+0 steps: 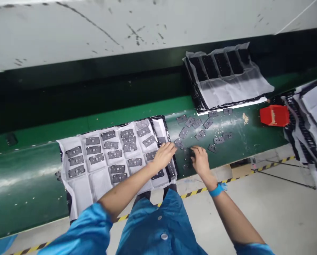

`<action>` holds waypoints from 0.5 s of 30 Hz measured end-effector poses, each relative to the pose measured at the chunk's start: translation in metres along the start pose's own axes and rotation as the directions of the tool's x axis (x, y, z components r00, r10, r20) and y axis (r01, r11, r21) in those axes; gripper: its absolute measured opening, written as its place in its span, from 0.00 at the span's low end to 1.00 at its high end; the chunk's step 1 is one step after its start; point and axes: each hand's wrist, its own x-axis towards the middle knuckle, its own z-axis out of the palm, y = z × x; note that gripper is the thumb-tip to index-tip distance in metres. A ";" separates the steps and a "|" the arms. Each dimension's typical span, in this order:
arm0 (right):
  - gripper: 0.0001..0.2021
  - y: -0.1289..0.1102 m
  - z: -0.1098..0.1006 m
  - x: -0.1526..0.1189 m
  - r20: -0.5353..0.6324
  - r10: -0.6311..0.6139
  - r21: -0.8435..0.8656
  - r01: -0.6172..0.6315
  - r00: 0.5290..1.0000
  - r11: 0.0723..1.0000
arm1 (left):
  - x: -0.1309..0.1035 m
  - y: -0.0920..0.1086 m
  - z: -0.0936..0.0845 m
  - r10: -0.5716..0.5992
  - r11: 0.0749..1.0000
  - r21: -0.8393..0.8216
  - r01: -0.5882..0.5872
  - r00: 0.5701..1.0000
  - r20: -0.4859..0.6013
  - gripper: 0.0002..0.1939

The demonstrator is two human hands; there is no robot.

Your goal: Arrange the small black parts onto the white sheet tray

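**Head view: both hands low at the tray's right edge**

Head camera shows your two bare forearms reaching forward and down from blue sleeves onto the green worktop point(28, 177). Your left hand point(163, 156) lies palm down at the right edge of the black compartment tray lined with white paper point(81, 187), fingers stretched forward and close together, their tips touching a small flat grey metal plate point(178, 143) just past the tray's rim. Your right hand point(200, 159), with a blue wristband point(217, 190) behind it, rests beside the left, wrist bent, fingers curled down onto the worktop; whether they pinch anything cannot be told, since blur hides the tips. More grey plates lie loose on the worktop point(198, 129) just beyond both hands, and others fill the tray's compartments. Farther right, against the worktop's back edge, sits a second paper-lined black tray point(227, 88), and near it a small red box point(274, 115).
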 end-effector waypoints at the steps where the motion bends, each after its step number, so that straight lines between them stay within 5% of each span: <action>1: 0.14 0.019 -0.001 0.006 0.020 -0.002 -0.015 0.002 1.000 1.000 | 0.027 0.002 0.005 0.012 1.000 0.002 -0.012 1.000 0.016 0.12; 4: 0.13 0.049 0.006 0.015 0.091 -0.045 -0.025 0.047 0.995 0.999 | 0.075 0.000 0.014 -0.003 1.000 0.020 0.002 0.998 0.060 0.13; 9: 0.07 0.071 0.008 0.013 0.090 -0.175 0.062 0.170 0.980 0.984 | 0.096 0.016 0.010 -0.055 0.997 0.059 0.049 0.993 0.104 0.17; 12: 0.13 0.084 -0.001 0.009 0.013 -0.223 0.112 0.221 0.975 0.969 | 0.099 0.032 0.007 -0.041 0.997 0.063 0.034 0.993 0.113 0.17; 15: 0.15 0.083 -0.009 -0.005 -0.062 -0.241 0.119 0.247 0.969 0.962 | 0.065 0.028 -0.006 -0.033 0.999 -0.010 0.034 0.999 0.033 0.15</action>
